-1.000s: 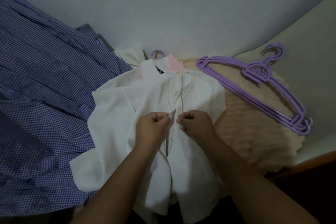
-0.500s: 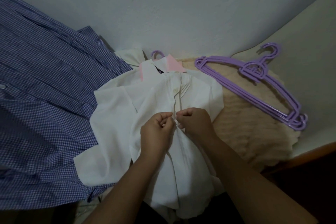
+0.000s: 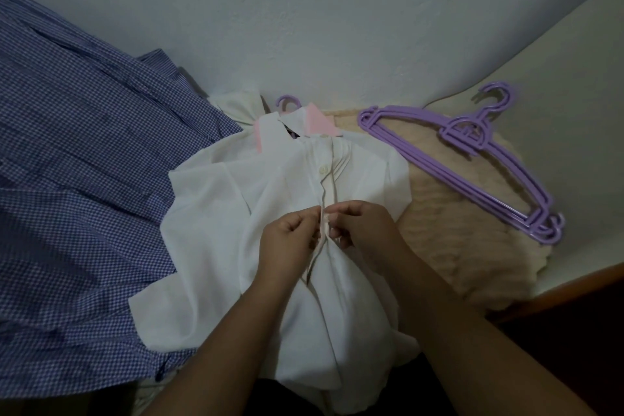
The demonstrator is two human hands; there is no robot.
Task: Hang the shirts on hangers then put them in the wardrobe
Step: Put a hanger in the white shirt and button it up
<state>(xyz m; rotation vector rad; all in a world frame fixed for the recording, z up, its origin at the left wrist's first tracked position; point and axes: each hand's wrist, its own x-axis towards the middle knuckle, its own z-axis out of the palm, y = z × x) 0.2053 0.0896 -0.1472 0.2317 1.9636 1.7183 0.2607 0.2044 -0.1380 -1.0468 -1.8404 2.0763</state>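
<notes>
While both forearms reach in from the lower edge of the view and meet at the middle, the left hand [image 3: 287,240] and the right hand [image 3: 363,228] sit knuckle to knuckle over the front of a white button-up shirt with a pink-lined collar [image 3: 216,240]. Each hand has its fingers curled and its thumb and fingertips pinching one edge of the shirt's front placket [image 3: 325,209], the left hand on the left edge, the right hand on the right edge, the two grips almost touching. The shirt lies flat under the hands, collar pointing away toward the pale wall [image 3: 304,27], with one white button [image 3: 323,168] closed just above the pinch. A small lilac plastic hook [image 3: 287,101] pokes out of the collar. To the left of the shirt, partly under its sleeve, lies a blue and white checked shirt [image 3: 84,179]. To the right of the hands, well apart from them, a stack of lilac plastic hangers [image 3: 472,159] rests on a cream fluffy cushion [image 3: 456,230].
</notes>
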